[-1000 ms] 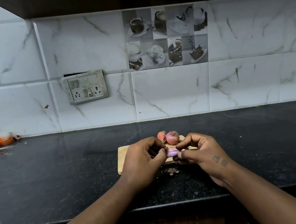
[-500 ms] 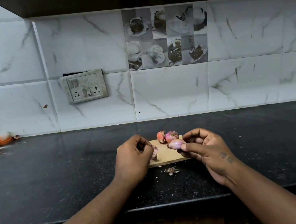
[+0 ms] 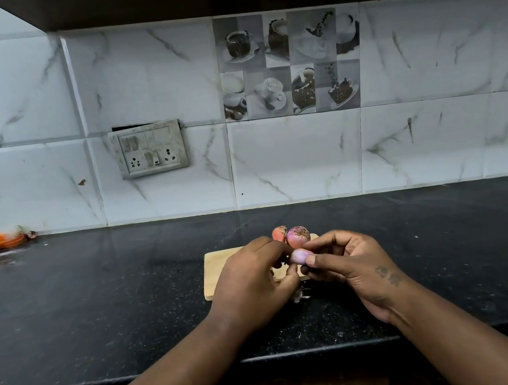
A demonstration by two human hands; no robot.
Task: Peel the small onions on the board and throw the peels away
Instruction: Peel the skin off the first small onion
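the right hand (image 3: 350,263) pinches a pale pink, glossy small onion (image 3: 301,255) between thumb and curled fingers, holding it over the light wooden rectangular board (image 3: 217,271). the left hand (image 3: 254,288) meets it from the opposite side. its grip is closed on the onion's left end, though whether a strip of skin lies under the fingertips is hidden. just beyond both grips, at the board's far edge, sit a reddish-brown small onion in dry skin (image 3: 279,233) and, close beside it, a purple-pink small onion in papery skin (image 3: 298,236). below the grips, a few pale scraps of peel (image 3: 300,294) lie on the black speckled stone tabletop (image 3: 115,314). judged step: stripping skin from the held onion, with two onions yet to peel. to do it well, keep the right grip firm but light on the slick flesh. catch the skin at one end with a nail, pull along the onion's length and turn it between pulls. drop the strips in one spot for binning.
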